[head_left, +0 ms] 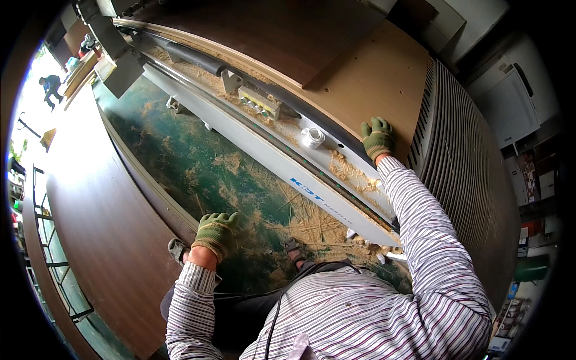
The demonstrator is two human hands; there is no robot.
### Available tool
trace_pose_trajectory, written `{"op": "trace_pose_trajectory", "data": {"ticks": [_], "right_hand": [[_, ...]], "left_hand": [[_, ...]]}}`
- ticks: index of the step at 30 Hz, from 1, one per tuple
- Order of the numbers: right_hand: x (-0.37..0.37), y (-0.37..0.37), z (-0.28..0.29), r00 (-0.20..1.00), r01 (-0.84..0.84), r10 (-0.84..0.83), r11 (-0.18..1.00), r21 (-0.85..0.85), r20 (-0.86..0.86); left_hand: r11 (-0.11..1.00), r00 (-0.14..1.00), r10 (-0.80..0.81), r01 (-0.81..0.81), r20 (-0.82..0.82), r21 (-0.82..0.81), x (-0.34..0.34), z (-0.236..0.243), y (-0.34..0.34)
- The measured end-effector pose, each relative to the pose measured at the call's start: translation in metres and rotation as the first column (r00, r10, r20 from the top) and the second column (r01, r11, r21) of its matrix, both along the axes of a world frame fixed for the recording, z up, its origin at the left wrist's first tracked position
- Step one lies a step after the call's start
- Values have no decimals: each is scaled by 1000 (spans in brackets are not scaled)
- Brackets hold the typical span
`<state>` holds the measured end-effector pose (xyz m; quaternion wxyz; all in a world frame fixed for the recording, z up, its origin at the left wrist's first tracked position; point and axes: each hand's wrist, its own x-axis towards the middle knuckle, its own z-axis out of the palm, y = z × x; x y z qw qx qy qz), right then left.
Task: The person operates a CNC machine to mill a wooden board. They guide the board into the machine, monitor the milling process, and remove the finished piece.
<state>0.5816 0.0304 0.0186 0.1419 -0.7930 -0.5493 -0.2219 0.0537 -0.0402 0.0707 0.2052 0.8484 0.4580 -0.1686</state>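
Note:
Both my hands wear green knitted gloves. My right hand (378,137) rests on the near end of a tan board (384,75), fingers somewhat spread and nothing held. That board lies on the machine bed next to a dark brown panel (258,30). Lower and to the left, my left hand (217,233) is beside the edge of a large dark brown panel (120,228). Its fingers are partly extended, with no object visible in them; whether it touches the panel edge I cannot tell.
Between the panels runs a long white machine rail (264,144), strewn with sawdust. A white roll (312,137) and a small block with knobs (258,105) sit on it. Grey ribbed slats (462,156) stand right of the board. Sawdust covers the green floor (180,156). Another person (51,90) is far left.

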Motion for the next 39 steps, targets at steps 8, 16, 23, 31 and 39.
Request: {"op": "trace_pose_trajectory", "data": {"ticks": [8,16,23,31,39], "right_hand": [[-5,-2,3,1000,11,-11,1000,-9,-1],[2,1,-4,1000,6,-6,1000,6,12],[1,3,-6,1000,19,-19,1000,24,7],[11,1,-20,999,-49,49,995,82,3],[-2,-1,1,999,-36,35,997,63,18]], "left_hand": [[998,1000,-23,23,12,57,0,-2,-5],[999,1000,28,-28,11,41,4,5,-10],[1000,1000,20,-20,14,12,1,10,-8],[1000,995,-28,29,-99,10,-14,-16,-9],[999,996,-6,9,-88,32,-17,1,-9]]}}
